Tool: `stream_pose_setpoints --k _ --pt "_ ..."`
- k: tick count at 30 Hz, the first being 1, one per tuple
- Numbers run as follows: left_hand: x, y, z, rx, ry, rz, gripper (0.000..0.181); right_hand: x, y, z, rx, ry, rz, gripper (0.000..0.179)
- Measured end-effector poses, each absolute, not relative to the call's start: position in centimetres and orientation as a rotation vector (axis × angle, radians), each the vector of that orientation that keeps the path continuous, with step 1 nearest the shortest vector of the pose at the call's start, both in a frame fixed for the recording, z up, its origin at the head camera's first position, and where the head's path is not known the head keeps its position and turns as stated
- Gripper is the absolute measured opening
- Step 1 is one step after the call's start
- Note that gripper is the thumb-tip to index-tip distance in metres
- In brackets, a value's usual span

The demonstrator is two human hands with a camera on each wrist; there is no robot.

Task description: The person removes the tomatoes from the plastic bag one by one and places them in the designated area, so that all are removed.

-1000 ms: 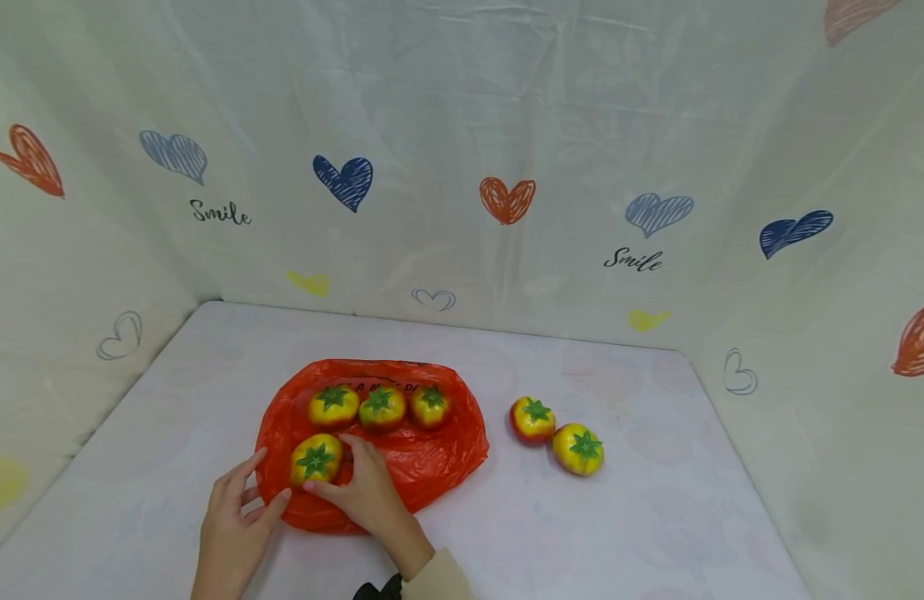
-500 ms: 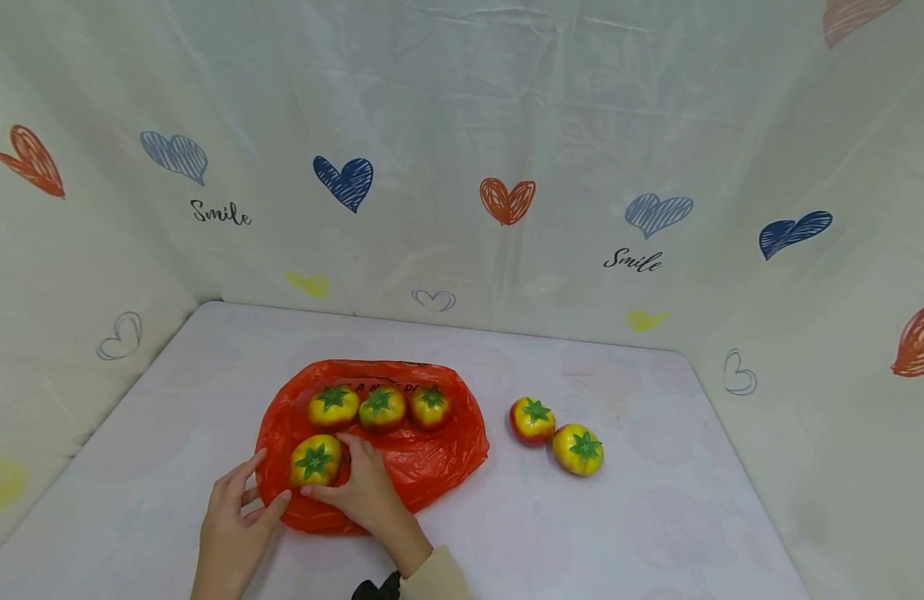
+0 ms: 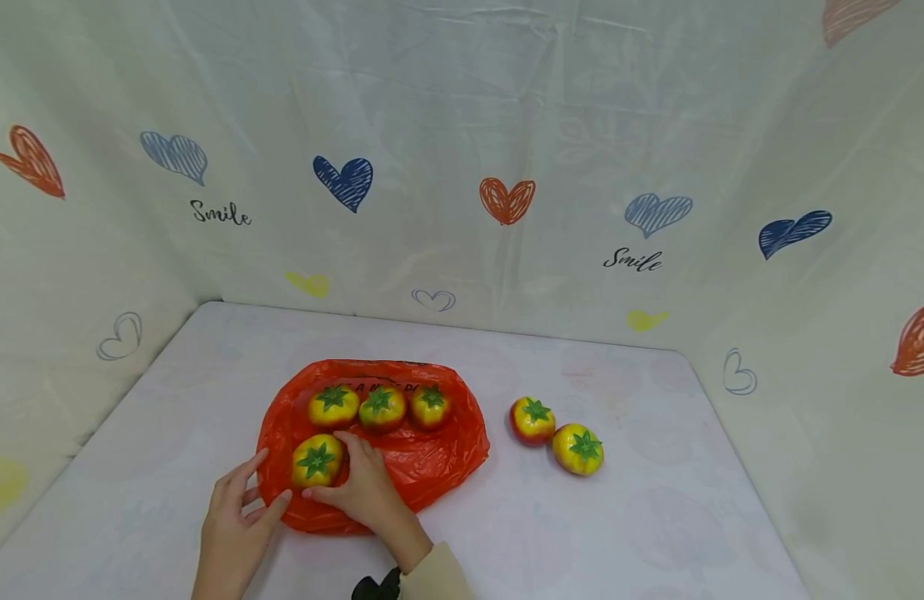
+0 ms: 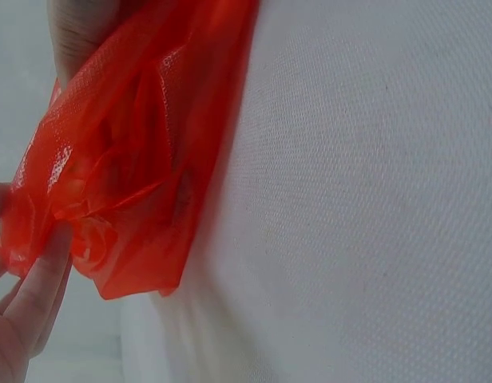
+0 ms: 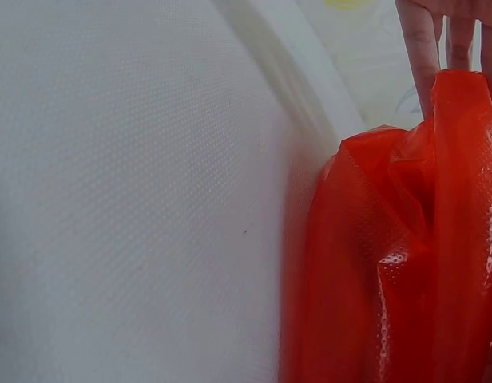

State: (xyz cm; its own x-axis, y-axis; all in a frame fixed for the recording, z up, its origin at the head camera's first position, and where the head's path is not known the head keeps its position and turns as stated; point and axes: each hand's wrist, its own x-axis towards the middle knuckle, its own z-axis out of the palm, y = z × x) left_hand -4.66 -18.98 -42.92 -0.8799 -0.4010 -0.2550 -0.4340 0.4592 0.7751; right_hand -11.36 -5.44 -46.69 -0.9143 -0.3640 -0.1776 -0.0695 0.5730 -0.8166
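Note:
A red plastic bag (image 3: 432, 462) lies spread open on the white table, with several glossy yellow-and-red fruits topped by green star-shaped caps in it. My right hand (image 3: 375, 492) holds the front-left fruit (image 3: 315, 461) between thumb and fingers. Behind it, three similar fruits stand in a row, the middle fruit (image 3: 382, 409) among them. At the bag's left rim, my left hand (image 3: 237, 517) grips the plastic, thumb toward the inside. In the left wrist view the bag (image 4: 142, 183) bulges beside the left fingers (image 4: 40, 291); its contents are mostly hidden there.
To the right of the bag, a redder fruit (image 3: 532, 421) and a yellower fruit (image 3: 577, 449) sit side by side on the table (image 3: 641, 533). A pale curtain (image 3: 432, 108) printed with hearts rises behind the table's back edge and along its sides.
The right hand and its fruit have shifted very slightly to the right. Everything else looks the same.

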Motion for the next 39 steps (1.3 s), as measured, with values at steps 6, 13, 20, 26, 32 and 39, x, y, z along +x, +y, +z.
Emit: stream_pose_setpoints --k 6,13,20,26,32,39 --pt "-4.7 -19.0 -43.0 -0.766 2.651 1.427 0.07 -11.4 -5.3 -46.7 -0.346 2.474 -1.268 0.067" --pt "-4.7 -19.0 -43.0 -0.769 2.646 1.434 0.069 -11.1 -5.1 -46.5 -0.343 2.459 -1.265 0.065" --pt "-4.6 -18.9 -42.9 -0.781 2.652 1.436 0.069 -10.9 -4.9 -46.3 -0.36 2.46 -1.246 0.063" --pt "-4.7 -19.2 -43.4 -0.778 2.668 1.427 0.068 -10.8 -4.2 -46.3 -0.354 2.419 -1.289 0.062" --pt "-4.9 -19.4 -44.2 -0.785 2.676 1.42 0.07 -10.5 -3.7 -46.3 -0.372 2.4 -1.324 0.063" --pt "-4.8 -19.6 -44.0 -0.765 2.688 1.413 0.069 -10.0 -2.7 -45.7 -0.411 2.405 -1.319 0.063"
